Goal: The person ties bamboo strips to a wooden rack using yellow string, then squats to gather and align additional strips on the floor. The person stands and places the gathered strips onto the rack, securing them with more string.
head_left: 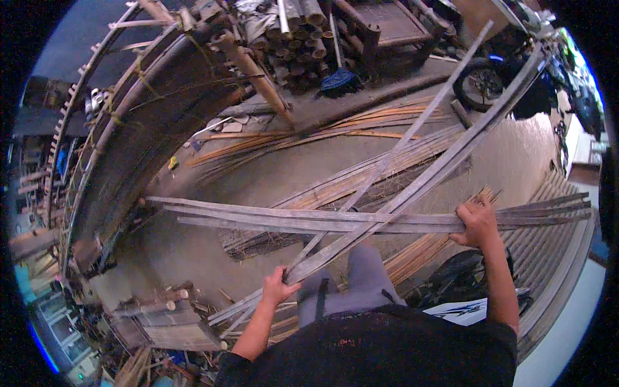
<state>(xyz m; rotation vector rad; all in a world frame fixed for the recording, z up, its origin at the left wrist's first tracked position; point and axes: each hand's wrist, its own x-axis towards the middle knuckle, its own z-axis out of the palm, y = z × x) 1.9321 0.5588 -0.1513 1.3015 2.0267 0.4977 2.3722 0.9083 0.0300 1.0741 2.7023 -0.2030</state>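
Note:
My left hand [279,287] is closed around the near end of a few long grey bamboo slats [429,169], which slant up toward the far right. A thinner strip [412,132] from about the same grip diverges from them. Farther right, my right hand [476,226] grips a second bunch of grey bamboo slats [277,218] lying crosswise. The two bunches cross in front of my legs, the left-hand slats passing over the others. Both sets are held above the floor, and their ends stick out past my hands.
Pale slats [322,191] and thin tan strips [258,147] lie on the floor ahead. A large curved bamboo frame [97,151] stands at left. At the back are stacked bamboo poles [303,45], a blue broom [338,80] and a motorcycle wheel [482,85]. Ridged poles [541,258] lie at right.

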